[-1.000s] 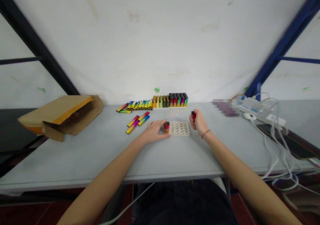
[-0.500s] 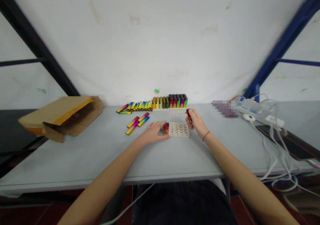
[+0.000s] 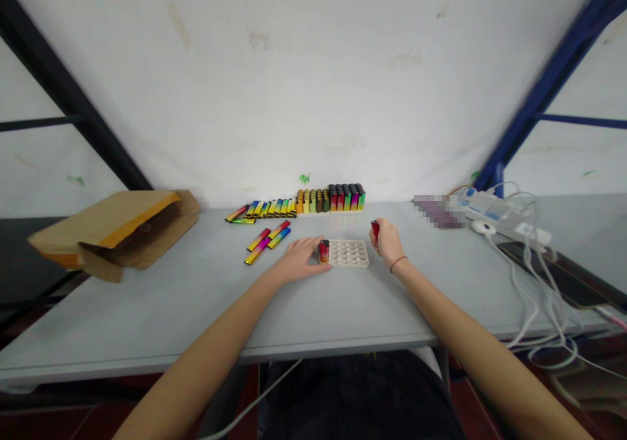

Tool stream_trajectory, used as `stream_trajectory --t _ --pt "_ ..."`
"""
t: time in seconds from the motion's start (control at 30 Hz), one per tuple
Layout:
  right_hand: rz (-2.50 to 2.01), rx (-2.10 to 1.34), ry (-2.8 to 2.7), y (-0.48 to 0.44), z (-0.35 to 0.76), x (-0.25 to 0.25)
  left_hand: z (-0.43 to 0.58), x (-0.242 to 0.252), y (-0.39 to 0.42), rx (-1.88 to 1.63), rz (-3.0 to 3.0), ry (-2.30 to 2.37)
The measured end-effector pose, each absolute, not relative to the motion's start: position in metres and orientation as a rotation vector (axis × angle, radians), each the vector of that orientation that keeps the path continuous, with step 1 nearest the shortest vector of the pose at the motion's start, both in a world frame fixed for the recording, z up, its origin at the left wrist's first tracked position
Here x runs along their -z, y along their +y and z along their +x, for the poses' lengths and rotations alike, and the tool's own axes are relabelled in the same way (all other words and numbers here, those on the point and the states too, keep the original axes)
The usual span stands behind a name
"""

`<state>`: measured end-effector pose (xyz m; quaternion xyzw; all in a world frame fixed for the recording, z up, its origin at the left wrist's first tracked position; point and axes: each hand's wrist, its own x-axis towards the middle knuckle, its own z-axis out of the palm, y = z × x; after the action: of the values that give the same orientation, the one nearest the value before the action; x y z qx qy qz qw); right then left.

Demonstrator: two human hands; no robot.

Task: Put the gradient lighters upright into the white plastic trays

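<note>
A white tray with rows of round holes lies in front of me. One red-and-yellow lighter stands upright at its left end. My left hand grips that end, thumb along the front edge and fingers at the back, close around the standing lighter. To the right of the tray, just above the table, my right hand is closed on a red lighter with a dark top. Its lower part is hidden by my fingers. Several loose rainbow-coloured lighters lie left of my left hand.
Against the wall stand upright dark-topped lighters beside a block of yellow and olive ones. More lighters lie flat to their left. An open cardboard box sits at far left; white cables and a power strip at right.
My right hand has moved slightly down and away from the tray's back right corner, turning the lighter in its grip. The left hand stays at the tray. The view has shifted a little.
</note>
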<state>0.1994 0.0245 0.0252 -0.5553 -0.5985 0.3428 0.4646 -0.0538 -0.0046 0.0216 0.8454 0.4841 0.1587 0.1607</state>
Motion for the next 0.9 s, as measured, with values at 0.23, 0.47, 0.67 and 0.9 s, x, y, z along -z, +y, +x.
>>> stream_trajectory --t 0.23,0.47,0.67,0.9 --pt "-1.429 -0.925 -1.349 0.013 0.191 -0.033 -0.053 -0.022 -0.005 -0.450 2.417 1.386" --pt "-1.361 -0.949 -1.383 0.012 0.190 -0.031 -0.053 -0.022 -0.005 -0.444 2.419 1.387" --pt "-1.352 -0.934 -1.363 0.013 0.190 -0.030 -0.053 -0.021 -0.005 -0.432 2.420 1.395" --pt "-1.143 -0.946 -1.470 0.013 0.180 -0.030 -0.053 -0.022 -0.005 -0.448 2.406 1.402"
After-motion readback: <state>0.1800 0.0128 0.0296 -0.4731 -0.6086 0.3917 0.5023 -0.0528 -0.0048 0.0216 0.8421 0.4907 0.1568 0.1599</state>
